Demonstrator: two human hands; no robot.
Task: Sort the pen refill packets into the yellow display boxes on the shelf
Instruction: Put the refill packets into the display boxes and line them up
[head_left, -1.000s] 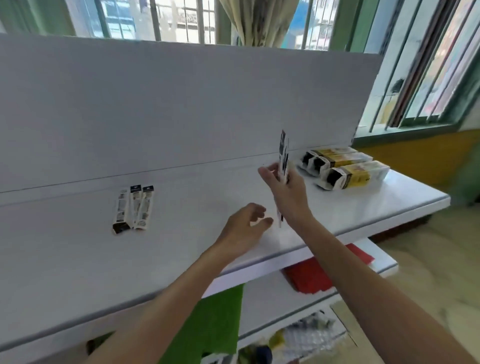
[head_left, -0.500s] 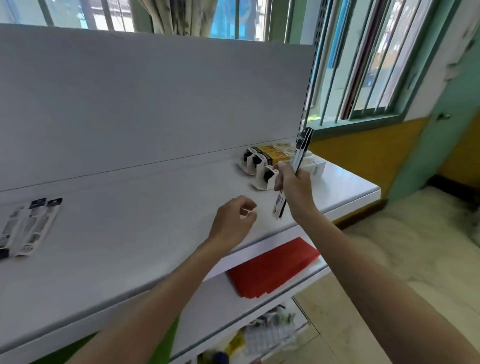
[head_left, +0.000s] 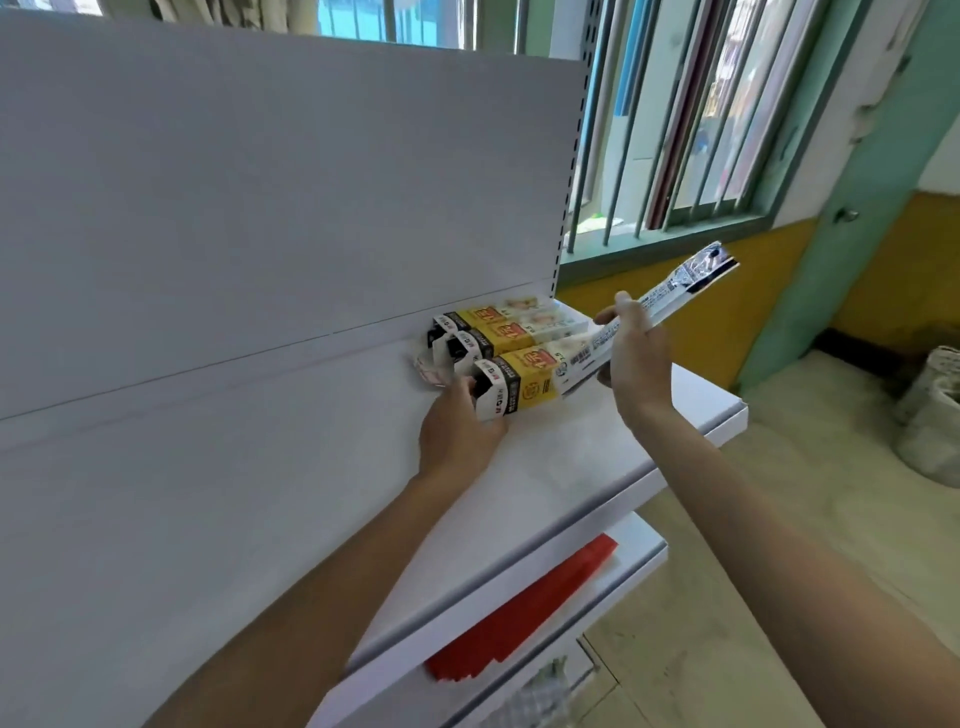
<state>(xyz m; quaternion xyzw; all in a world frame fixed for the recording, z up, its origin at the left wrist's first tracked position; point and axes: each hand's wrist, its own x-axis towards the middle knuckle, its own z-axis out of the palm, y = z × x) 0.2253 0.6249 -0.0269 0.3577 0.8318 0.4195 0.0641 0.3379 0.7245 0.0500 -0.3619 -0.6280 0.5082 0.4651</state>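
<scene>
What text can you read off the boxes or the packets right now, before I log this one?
Nearest yellow-and-black cardboard display box, gripped by the left hand: red and black print, too blurred to read.
Two yellow display boxes behind it: red labels, blurred, unreadable.
Long white pen refill packets in the right hand: fine black print, too small to read.
Nothing quotable.

Person's limbs: left hand (head_left: 457, 436), right hand (head_left: 636, 358) bare; forearms bare along whole visible length, slender, smooth; wrists bare; fingernail detail too blurred to tell.
</scene>
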